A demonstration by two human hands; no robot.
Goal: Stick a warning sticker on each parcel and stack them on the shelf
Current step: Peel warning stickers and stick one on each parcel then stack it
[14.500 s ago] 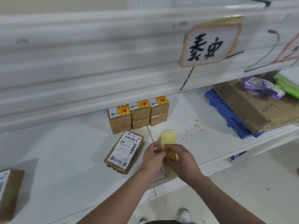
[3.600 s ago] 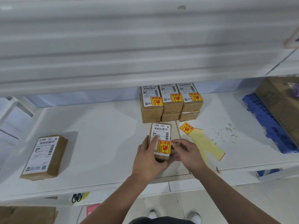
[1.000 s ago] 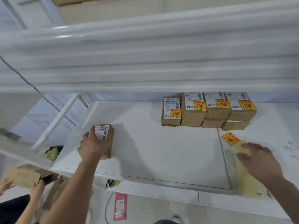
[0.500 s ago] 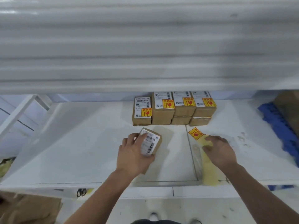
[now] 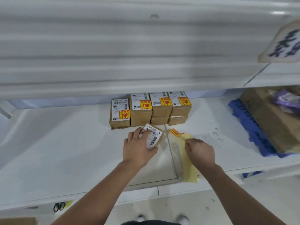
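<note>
White shelf [image 5: 68,148] with stickered parcels [image 5: 151,109], a loose parcel [image 5: 154,135], yellow sticker sheet [image 5: 189,166], blue pallet [image 5: 248,127]

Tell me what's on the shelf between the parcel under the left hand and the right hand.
Head view: only bare shelf with a panel seam separates the parcel from the right hand. The backing strip and last sticker lie just past it.

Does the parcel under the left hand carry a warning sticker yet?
Not yet. The parcel under the left hand shows only its white barcode label; the last sticker is on the yellow backing sheet.
</note>
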